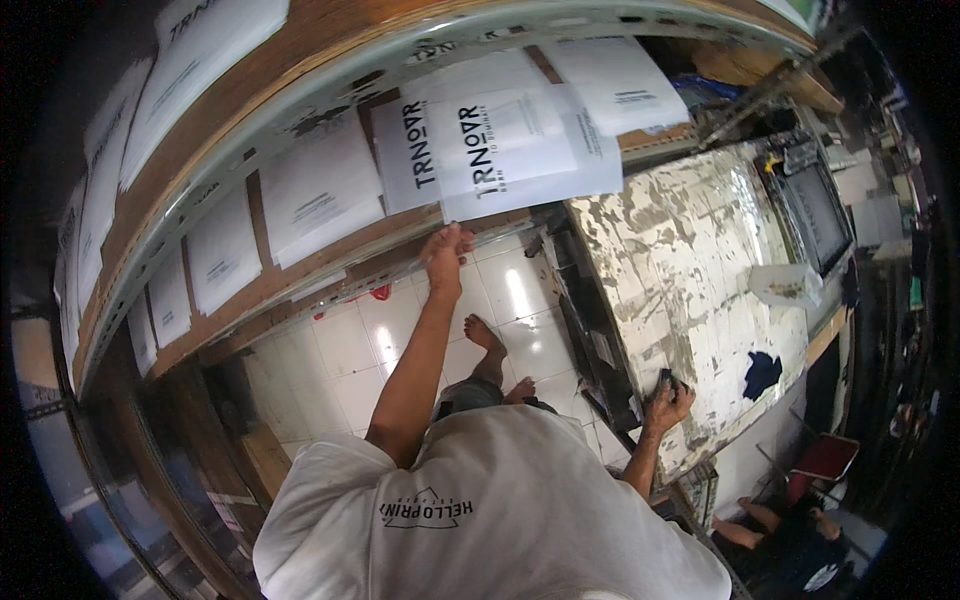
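Note:
My left hand [450, 255] reaches up to the shelf, its fingertips closed on the lower left corner of a thin, translucent white sheet [560, 165] with black print. That sheet overlaps another printed sheet [405, 165] lying on the shelf. My right hand [670, 408] is over the near left part of a worn, patchy tabletop [700, 300], fingers curled round a small dark object [666, 378] whose kind I cannot make out. A dark navy patch or scrap [763, 374] is on the tabletop to the right of this hand.
Wooden shelves with metal edges [270, 130] curve along the left and far side, holding several white sheets [325, 190]. A dark-framed screen [815, 210] and a pale plastic piece [785, 286] are at the table's far right. Another person [790, 540] sits beside a red chair [825, 457].

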